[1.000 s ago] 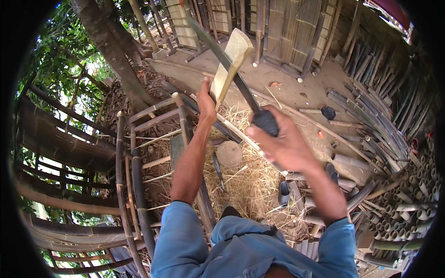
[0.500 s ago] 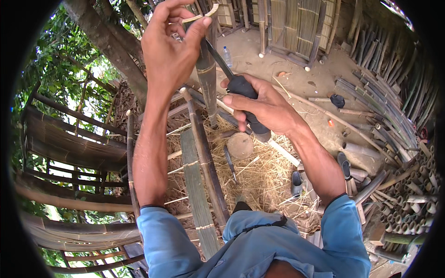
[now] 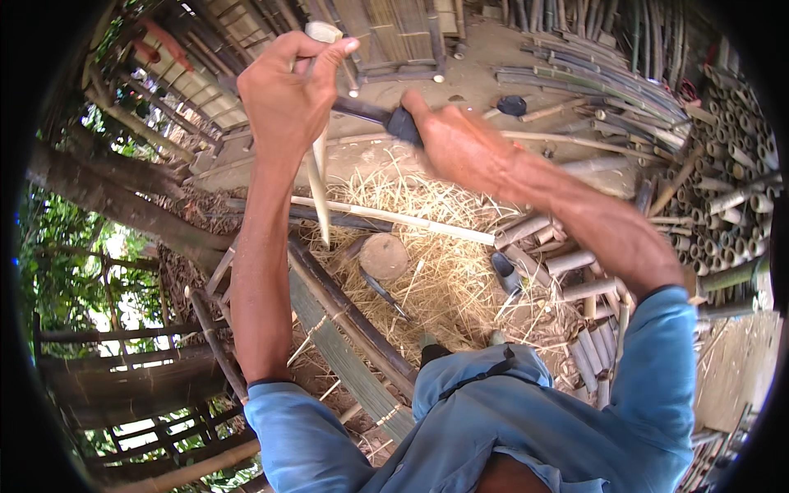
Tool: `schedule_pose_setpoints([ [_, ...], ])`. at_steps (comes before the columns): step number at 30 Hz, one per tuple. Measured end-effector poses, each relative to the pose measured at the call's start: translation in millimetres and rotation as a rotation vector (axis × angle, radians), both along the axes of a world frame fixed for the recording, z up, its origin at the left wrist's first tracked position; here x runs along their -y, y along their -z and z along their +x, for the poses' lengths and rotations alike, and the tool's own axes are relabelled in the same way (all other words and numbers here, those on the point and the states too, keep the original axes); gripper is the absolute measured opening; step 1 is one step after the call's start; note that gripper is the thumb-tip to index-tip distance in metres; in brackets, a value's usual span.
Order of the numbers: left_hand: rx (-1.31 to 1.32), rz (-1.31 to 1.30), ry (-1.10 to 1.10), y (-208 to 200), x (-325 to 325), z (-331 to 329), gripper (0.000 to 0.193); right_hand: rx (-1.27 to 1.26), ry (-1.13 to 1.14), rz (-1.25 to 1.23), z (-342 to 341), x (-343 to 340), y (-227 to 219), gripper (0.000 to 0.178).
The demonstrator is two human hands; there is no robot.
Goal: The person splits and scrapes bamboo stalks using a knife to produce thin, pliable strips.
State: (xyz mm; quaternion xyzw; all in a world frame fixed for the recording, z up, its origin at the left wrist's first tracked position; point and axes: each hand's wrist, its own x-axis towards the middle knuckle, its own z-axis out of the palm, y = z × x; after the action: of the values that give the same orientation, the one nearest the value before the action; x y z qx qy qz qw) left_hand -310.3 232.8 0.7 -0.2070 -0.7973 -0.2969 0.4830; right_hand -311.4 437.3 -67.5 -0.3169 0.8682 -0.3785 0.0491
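High in the view, my left hand (image 3: 288,94) is closed around the upper end of a split bamboo length (image 3: 319,185), whose pale cut end shows above the fingers. The bamboo hangs down below the hand, its pale inner side visible. To the right, my right hand (image 3: 464,152) grips the dark wrapped handle of a knife (image 3: 403,126), slightly blurred. The knife's blade (image 3: 362,108) points left and meets the bamboo just beside my left hand; its tip is hidden there.
Below lie straw and shavings (image 3: 444,283), a round wood block (image 3: 384,256) and a curved dark tool (image 3: 383,294). A dark bamboo pole (image 3: 345,316) and a slatted bench (image 3: 353,361) run at lower left. Cut bamboo tubes (image 3: 731,156) are piled right, near a shoe (image 3: 505,273).
My view has swung to the right. The knife has gone from steeply slanted to nearly level, and my right hand has risen and turned its back upward. My left hand still holds the bamboo.
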Motion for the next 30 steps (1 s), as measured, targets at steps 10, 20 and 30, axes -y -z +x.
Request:
schedule_pose_setpoints([
  [10, -0.362, 0.012, -0.030, 4, 48, 8, 0.056, 0.529, -0.266, -0.246, 16, 34, -21, 0.026],
  [20, 0.166, 0.225, -0.312, -27, 132, 110, 0.032, 0.706, -0.331, -0.143, 17, 226, 129, 0.022],
  [30, 0.124, 0.244, -0.248, -68, 177, 131, 0.027, 0.104, -0.348, -0.285, 38, 228, 35, 0.044],
])
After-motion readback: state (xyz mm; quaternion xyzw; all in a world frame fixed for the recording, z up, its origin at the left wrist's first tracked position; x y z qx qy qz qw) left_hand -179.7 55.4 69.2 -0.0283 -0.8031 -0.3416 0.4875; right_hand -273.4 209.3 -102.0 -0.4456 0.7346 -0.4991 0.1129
